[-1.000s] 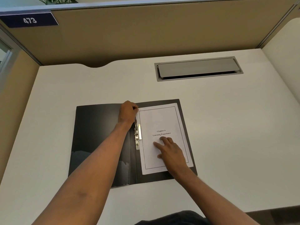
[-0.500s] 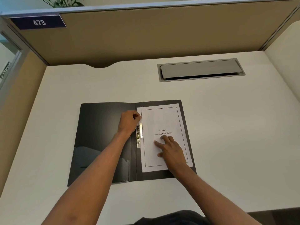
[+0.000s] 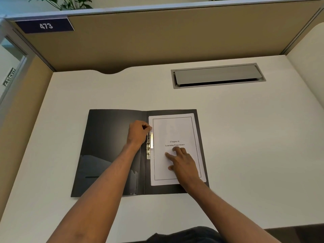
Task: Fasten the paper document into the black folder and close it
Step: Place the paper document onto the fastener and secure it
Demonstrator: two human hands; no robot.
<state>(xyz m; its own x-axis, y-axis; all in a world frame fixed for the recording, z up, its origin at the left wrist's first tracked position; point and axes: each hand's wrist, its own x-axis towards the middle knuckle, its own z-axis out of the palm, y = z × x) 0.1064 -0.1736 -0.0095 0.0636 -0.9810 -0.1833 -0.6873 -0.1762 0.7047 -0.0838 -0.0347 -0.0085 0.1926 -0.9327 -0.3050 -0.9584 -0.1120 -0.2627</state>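
A black folder [image 3: 108, 146] lies open flat on the white desk. A white paper document [image 3: 173, 127], titled "Chapter 6 Learning Experience", rests on its right half. A shiny metal clamp [image 3: 149, 146] runs along the spine at the paper's left edge. My left hand [image 3: 138, 133] has its fingers pinched at the top end of the clamp, against the paper's upper left edge. My right hand [image 3: 182, 162] lies flat on the middle of the page with the fingers spread, pressing it down.
A grey cable hatch [image 3: 217, 75] is set into the desk behind the folder. Tan partition walls [image 3: 157, 37] close the desk at the back and both sides. A blue label reads "473" [image 3: 46, 25].
My left hand has slid a little down the spine towards the clamp's top end. The right hand stays on the page. The head camera has tilted slightly.
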